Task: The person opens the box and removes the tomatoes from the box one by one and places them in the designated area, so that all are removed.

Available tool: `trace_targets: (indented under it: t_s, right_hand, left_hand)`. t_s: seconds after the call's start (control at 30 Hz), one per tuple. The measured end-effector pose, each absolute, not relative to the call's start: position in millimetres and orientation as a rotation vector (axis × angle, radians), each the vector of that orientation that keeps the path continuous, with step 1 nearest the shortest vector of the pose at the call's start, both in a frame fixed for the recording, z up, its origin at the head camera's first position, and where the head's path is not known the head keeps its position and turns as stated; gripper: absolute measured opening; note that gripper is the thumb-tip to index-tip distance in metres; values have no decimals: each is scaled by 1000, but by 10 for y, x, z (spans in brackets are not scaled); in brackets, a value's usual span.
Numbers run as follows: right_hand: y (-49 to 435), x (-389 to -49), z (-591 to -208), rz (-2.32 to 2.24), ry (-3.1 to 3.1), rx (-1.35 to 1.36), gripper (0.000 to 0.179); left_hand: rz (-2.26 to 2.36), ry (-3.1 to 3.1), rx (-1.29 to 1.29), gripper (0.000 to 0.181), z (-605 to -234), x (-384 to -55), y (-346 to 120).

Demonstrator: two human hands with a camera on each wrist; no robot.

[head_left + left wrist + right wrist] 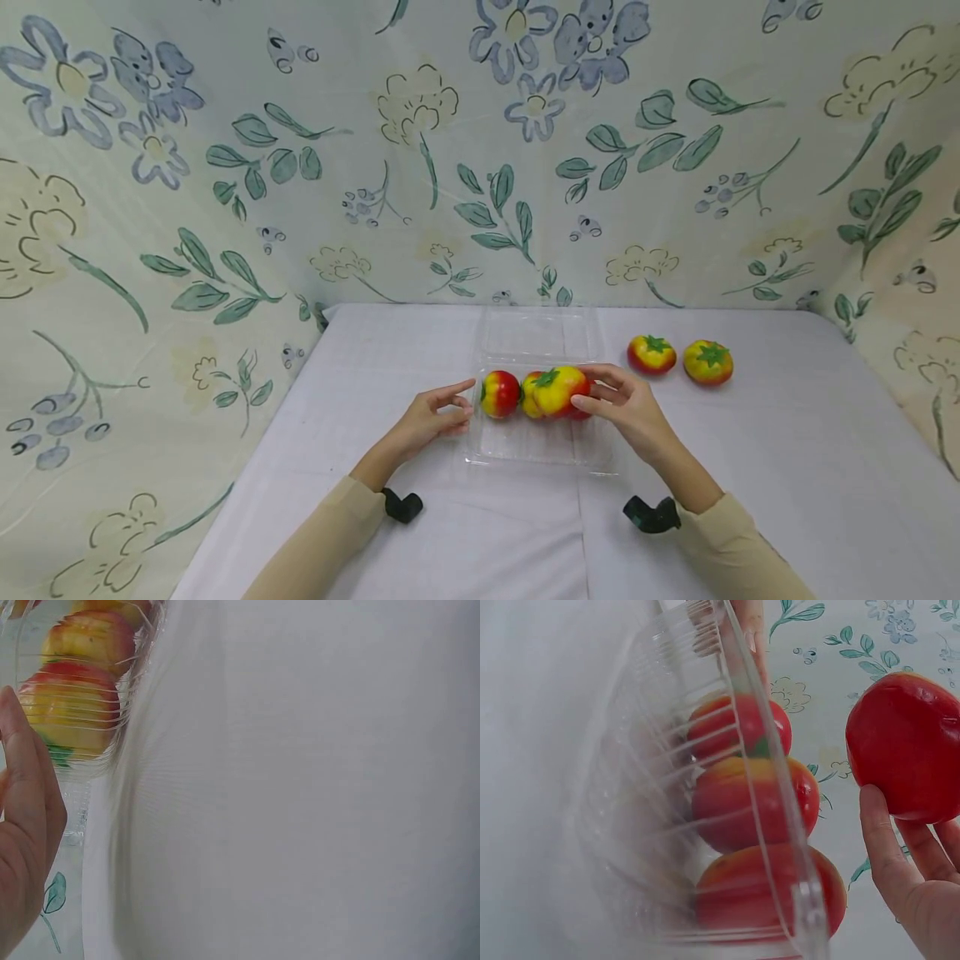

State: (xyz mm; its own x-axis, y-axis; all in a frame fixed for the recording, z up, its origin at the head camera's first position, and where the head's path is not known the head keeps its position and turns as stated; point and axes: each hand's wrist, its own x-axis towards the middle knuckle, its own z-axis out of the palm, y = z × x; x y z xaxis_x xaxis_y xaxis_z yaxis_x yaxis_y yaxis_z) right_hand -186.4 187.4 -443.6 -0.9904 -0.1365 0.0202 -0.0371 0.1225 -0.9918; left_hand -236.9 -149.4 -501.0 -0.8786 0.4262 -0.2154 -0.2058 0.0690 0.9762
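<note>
My right hand [618, 404] grips a red-and-yellow tomato [558, 393] by its right side, over a clear plastic box [540, 457]. The right wrist view shows this tomato [907, 746] raised clear of the box wall, with thumb and fingers around its lower part. Inside the box sits a row of tomatoes, the leftmost one [499, 394] in full sight and the others partly hidden behind the held one. At the box's left end is my left hand [435, 418], its index finger stretched toward the rim and nothing in its grasp. Whether it touches the box cannot be told.
The box's clear lid [536, 335] lies folded back behind it. Two more tomatoes, one nearer [652, 355] and one farther right [708, 362], rest on the white tablecloth [757, 450]. A flowered cloth [465, 167] hangs behind and beside the table.
</note>
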Motion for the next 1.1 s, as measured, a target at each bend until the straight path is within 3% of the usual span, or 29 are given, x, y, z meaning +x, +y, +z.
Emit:
trace_targets:
  t_s: [0.6,1.1]
  right_hand:
    - [2080,-1866,-4419,-2073,2354,-236,49]
    - [2270,-1885,-4386,-2097,2392,-135,55]
  left_hand:
    - [1868,1902,237,57,-5029,-2373,-1495]
    - [1868,1902,225,58,-5031,-2366,-1490]
